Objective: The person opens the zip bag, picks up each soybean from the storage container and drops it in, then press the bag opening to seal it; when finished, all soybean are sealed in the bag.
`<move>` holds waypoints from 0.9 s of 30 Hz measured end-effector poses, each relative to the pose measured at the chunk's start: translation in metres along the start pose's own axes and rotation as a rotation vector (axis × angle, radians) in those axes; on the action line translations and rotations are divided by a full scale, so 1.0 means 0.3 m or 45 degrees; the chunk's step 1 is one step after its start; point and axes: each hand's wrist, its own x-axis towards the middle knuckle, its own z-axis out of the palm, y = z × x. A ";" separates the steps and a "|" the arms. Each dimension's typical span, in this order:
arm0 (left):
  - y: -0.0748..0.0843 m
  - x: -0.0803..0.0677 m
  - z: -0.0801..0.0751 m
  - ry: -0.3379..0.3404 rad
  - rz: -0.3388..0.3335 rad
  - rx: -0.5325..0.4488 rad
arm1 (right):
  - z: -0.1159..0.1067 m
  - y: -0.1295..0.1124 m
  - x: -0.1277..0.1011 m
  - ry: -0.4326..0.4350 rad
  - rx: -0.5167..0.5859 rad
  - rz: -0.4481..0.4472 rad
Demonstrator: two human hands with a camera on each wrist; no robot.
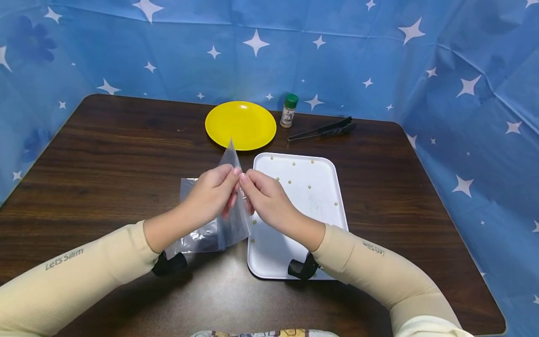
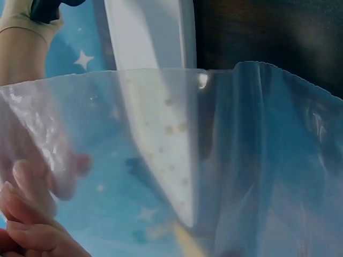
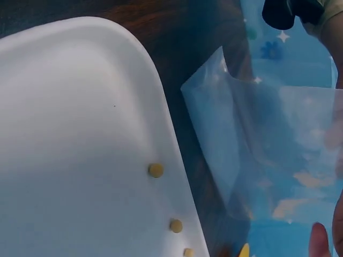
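Fingers of both the left hand and right hand pinch the clear bag; best rub gently to part its sides above the table.

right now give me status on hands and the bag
Left hand and right hand both pinch clear bag. Bag held off table, beside white tray. Nothing in the way.
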 end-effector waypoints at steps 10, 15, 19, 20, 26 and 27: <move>0.008 -0.006 -0.014 -0.059 -0.070 0.105 | -0.016 0.006 -0.002 -0.007 -0.218 -0.036; 0.011 -0.002 -0.014 -0.094 -0.130 0.142 | -0.023 0.001 -0.009 -0.054 -0.506 -0.110; 0.008 0.002 -0.011 -0.091 -0.148 0.155 | -0.021 0.002 -0.011 -0.088 -0.590 -0.150; 0.007 0.002 -0.011 -0.090 -0.148 0.159 | -0.020 0.002 -0.011 -0.097 -0.573 -0.146; 0.003 0.003 -0.010 -0.074 -0.122 0.169 | -0.016 0.004 -0.003 -0.087 -0.392 -0.047; 0.003 0.003 -0.009 -0.066 -0.118 0.165 | -0.014 0.004 0.000 -0.062 -0.409 -0.039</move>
